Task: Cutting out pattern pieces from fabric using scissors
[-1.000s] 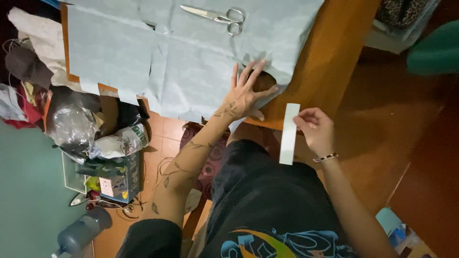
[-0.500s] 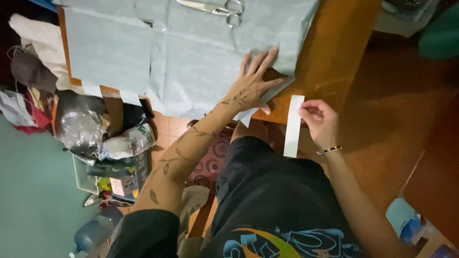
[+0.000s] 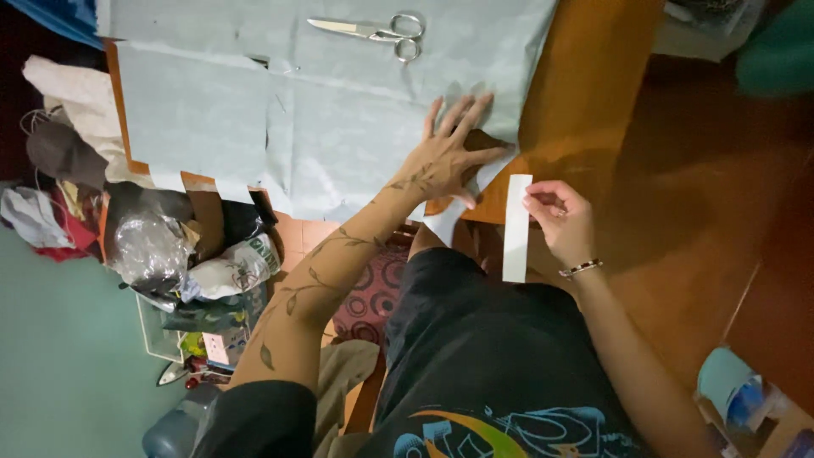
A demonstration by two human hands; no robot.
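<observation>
— What do we have under our left hand [image 3: 445, 161]?

— It lies flat, fingers spread wide, pressing on the near corner of the pale grey-green paper [image 3: 339, 110] that covers most of the wooden table [image 3: 585, 102]. Our palm sits right at the paper's edge, close to where the bare wood begins.

— And our right hand [image 3: 560, 219]?

— It pinches a narrow white strip [image 3: 516, 227] near its upper end, thumb and fingertips closed on it. The strip hangs upright, just off the table's near edge, above our lap in the black shorts [image 3: 500, 339]. The two hands are near each other but not touching, and the strip does not touch the paper as far as we can tell.

— Anything else on the table?

— A pair of scissors [image 3: 373, 30] rests on the paper at the far side, well apart from both hands, blades pointing to our left. A few short white tabs stick out along the paper's near edge to the left.

— And around us?

— To our left, below the table, a cluttered heap of bags and clothes [image 3: 127, 229], with a clear plastic bag among it. To our right, a reddish wooden floor [image 3: 721, 220].
</observation>
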